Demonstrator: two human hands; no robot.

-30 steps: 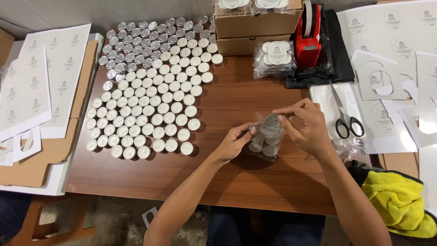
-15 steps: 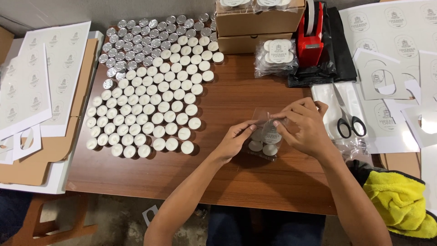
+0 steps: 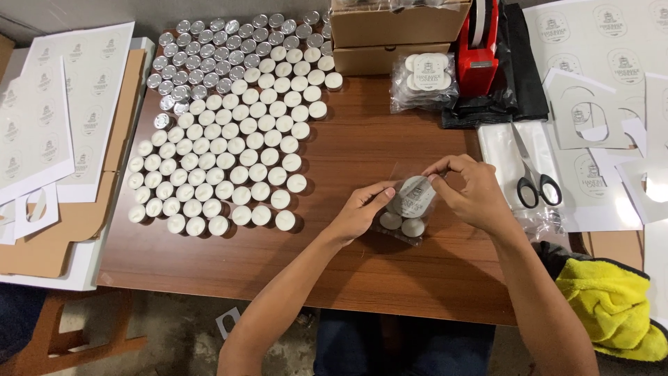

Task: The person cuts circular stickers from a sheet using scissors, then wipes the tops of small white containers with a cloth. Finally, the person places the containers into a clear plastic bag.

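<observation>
- The left hand and the right hand are both pinching a small clear plastic bag of white tealight candles, fingers closed on its top edge from either side, over the brown wooden table.
- Inside the bag, three candles are showing below the fingertips and a round white printed label is lying just between them; how many more are hidden I cannot tell.
- Just right of the right-hand fingers, one pair of black-handled scissors is lying on a stack of clear plastic sleeves.
- Left of the left-hand fingers, a wide field of loose white tealights in silver cups is sitting in rows, too many to count surely.
- Beyond the fingers, a second sealed clear bag of candles is lying beside one red tape dispenser.
- Farthest off, two brown cardboard boxes are sitting stacked.
</observation>
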